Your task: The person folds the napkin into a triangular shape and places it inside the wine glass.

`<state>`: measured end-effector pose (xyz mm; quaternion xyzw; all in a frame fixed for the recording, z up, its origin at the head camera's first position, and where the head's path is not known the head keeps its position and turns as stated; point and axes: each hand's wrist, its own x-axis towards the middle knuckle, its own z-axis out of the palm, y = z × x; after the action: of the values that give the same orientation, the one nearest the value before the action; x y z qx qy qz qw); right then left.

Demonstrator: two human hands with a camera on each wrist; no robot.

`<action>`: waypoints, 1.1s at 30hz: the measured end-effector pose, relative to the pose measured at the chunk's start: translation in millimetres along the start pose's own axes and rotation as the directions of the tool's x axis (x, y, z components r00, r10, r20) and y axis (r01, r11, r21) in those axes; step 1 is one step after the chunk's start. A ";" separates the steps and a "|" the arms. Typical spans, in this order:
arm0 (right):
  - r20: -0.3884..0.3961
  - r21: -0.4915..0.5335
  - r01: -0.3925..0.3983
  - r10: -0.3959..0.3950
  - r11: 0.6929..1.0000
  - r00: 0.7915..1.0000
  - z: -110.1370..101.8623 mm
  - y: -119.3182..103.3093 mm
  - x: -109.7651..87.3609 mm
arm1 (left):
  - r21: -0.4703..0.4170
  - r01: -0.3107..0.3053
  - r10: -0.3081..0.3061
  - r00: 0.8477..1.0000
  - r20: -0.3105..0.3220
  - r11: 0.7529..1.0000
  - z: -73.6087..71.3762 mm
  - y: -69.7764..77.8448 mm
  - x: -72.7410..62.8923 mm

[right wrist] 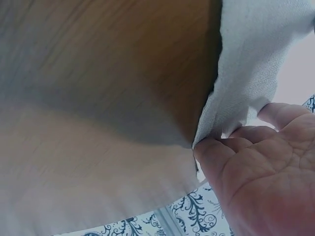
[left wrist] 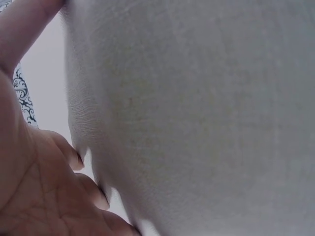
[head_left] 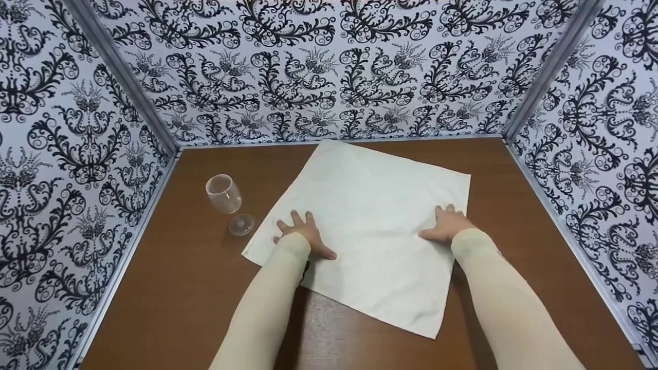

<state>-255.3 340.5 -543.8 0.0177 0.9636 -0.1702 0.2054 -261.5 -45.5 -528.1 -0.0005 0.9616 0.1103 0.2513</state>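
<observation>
The white cloth (head_left: pixel 380 198) lies spread and unfolded on the tabletop (head_left: pixel 164 288), seemingly almost flat with only slight rumpling left, while the left hand (head_left: pixel 305 235) and right hand (head_left: pixel 449 225) touch it, fingers apart.

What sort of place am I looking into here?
Probably a staged work booth rather than a lived-in room: matching patterned panels enclose three sides of a brown tabletop, with grey strips lining the corners.
</observation>
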 end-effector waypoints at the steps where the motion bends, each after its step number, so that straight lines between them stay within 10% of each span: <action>1: 0.001 0.005 -0.007 0.007 1.000 1.000 0.9 1.0 0.8 | -0.004 -0.001 0.001 1.000 -0.003 1.000 -0.5 -0.4 -0.6; 10: -0.001 0.013 -0.037 0.037 0.999 0.999 5.5 4.8 4.2 | 0.030 0.003 -0.004 1.000 0.020 1.000 8.6 -2.1 33.9; 27: -0.002 -0.081 -0.045 0.045 0.996 0.999 -7.3 6.0 -8.1 | 0.044 -0.047 0.047 0.999 0.006 0.998 -4.1 8.7 20.9; 33: -0.134 -0.091 -0.086 0.073 0.992 0.988 -24.5 19.8 3.3 | 0.081 0.043 -0.043 0.999 -0.012 0.996 -11.0 17.9 3.1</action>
<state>-265.9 367.3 -530.4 0.0574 0.9806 -0.1137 0.1492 -270.5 -30.1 -516.5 -0.0115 0.9663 0.0657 0.2485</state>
